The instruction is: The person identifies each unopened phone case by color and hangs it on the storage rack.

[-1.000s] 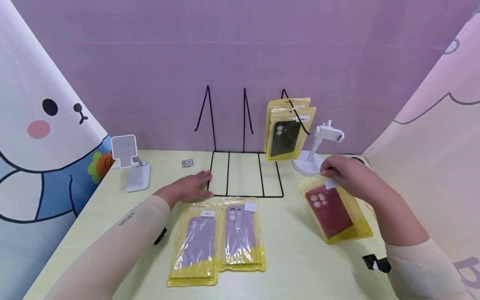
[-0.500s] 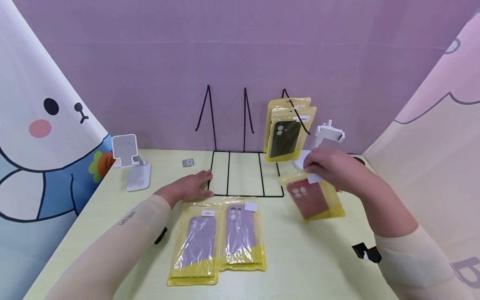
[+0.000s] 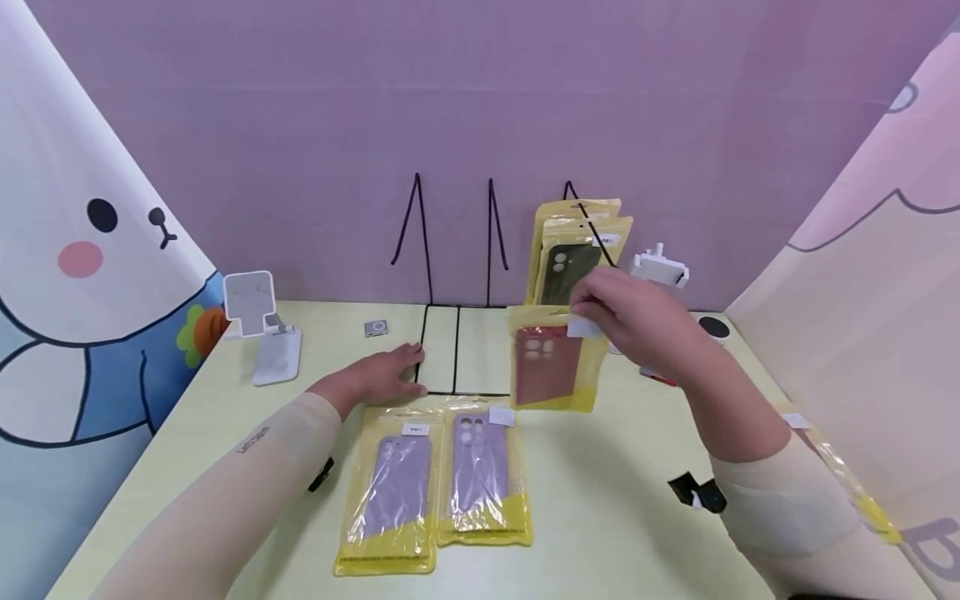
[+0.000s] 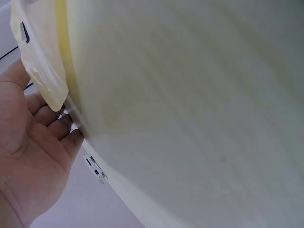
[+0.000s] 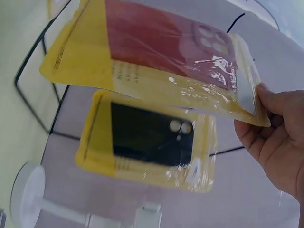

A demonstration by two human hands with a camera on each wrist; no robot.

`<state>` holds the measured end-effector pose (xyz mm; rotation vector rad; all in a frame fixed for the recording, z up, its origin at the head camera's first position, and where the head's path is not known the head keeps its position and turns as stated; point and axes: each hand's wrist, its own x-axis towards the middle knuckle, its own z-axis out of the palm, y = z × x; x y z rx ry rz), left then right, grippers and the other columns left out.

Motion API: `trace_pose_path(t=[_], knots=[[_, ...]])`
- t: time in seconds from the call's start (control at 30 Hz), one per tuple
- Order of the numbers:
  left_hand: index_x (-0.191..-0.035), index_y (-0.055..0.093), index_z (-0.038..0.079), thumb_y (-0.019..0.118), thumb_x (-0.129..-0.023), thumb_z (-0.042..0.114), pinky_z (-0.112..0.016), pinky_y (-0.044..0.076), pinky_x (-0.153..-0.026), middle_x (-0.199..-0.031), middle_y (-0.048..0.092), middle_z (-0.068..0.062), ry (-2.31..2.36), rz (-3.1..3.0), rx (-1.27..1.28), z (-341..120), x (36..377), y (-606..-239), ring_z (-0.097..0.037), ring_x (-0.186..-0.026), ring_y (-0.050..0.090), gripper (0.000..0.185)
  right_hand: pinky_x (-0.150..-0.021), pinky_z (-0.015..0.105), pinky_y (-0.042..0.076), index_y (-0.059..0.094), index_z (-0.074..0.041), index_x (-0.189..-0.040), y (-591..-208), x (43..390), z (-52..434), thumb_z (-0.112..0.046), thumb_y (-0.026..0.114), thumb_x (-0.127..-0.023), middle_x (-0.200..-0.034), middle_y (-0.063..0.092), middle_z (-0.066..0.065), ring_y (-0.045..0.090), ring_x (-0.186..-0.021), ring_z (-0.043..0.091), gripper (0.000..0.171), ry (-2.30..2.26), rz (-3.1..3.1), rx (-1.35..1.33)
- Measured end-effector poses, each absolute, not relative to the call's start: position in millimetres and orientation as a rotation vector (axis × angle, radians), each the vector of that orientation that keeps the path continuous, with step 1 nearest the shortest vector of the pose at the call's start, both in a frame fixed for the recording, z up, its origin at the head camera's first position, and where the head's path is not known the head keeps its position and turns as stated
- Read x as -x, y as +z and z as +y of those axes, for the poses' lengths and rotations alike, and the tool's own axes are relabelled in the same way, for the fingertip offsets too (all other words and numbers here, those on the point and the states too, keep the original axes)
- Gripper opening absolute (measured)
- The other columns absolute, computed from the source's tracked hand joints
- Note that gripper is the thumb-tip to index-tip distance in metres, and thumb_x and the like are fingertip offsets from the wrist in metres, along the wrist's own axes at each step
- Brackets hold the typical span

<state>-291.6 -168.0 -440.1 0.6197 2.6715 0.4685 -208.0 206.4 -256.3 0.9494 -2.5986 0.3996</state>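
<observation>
- Right hand point(image 3: 637, 321): pinches the top of the red case packet point(image 3: 553, 358), held upright above the wire rack point(image 3: 457, 350).
- Left hand point(image 3: 375, 377): fingers relaxed, resting flat at the rack's near-left corner.

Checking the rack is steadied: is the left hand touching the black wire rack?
Touching. The head view shows the left hand flat on the table, fingertips against the black wire rack at its front left corner.
</observation>
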Motion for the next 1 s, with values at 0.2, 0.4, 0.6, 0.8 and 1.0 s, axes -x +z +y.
trace_pose_path(t=[0.2, 0.4, 0.6, 0.8, 1.0], knots=[[-0.158, 0.02, 0.016, 0.058, -0.093, 0.054, -0.052, 0.017, -0.122, -0.165, 0.008, -0.01, 0.468, 2.675, -0.622, -168, 291, -439, -0.032, -0.152, 0.011, 0.084, -0.069, 0.029, 0.046, 0.06, -0.015, -0.097, -249, 209, 186, -0.013, 0.063, -0.096, -0.09, 0.057, -0.005, 0.05, -0.08, 0.011, 0.004, 0.49, -2.524, -0.961], [-0.158, 0.02, 0.015, 0.059, -0.094, 0.053, -0.052, 0.017, -0.122, -0.165, 0.009, -0.011, 0.471, 2.675, -0.619, -168, 290, -439, -0.032, -0.152, 0.011, 0.084, -0.069, 0.03, 0.045, 0.06, -0.013, -0.098, -241, 214, 170, -0.018, 0.061, -0.098, -0.092, 0.058, -0.003, 0.05, -0.082, 0.013, 0.005, 0.52, -2.485, -0.974], [-0.158, 0.02, 0.014, 0.058, -0.094, 0.054, -0.052, 0.016, -0.122, -0.165, 0.009, -0.012, 0.474, 2.672, -0.628, -169, 290, -439, -0.033, -0.152, 0.011, 0.084, -0.068, 0.029, 0.045, 0.059, -0.014, -0.097, -237, 223, 157, -0.019, 0.059, -0.099, -0.091, 0.057, -0.003, 0.049, -0.08, 0.013, 0.006, 0.546, -2.479, -0.958], [-0.157, 0.021, 0.014, 0.059, -0.094, 0.053, -0.053, 0.016, -0.122, -0.165, 0.009, -0.013, 0.48, 2.677, -0.636, -169, 290, -438, -0.034, -0.151, 0.012, 0.084, -0.069, 0.031, 0.044, 0.06, -0.012, -0.097, -234, 234, 146, -0.02, 0.06, -0.099, -0.089, 0.058, 0.0, 0.05, -0.08, 0.016, 0.009, 0.529, -2.514, -0.897], [-0.158, 0.019, 0.016, 0.059, -0.093, 0.054, -0.052, 0.016, -0.122, -0.165, 0.008, -0.011, 0.491, 2.667, -0.611, -169, 289, -438, -0.032, -0.152, 0.011, 0.085, -0.075, 0.035, 0.048, 0.061, -0.012, -0.098, -235, 248, 138, -0.023, 0.061, -0.098, -0.092, 0.062, 0.001, 0.054, -0.084, 0.019, 0.011, 0.451, -2.586, -0.82]])
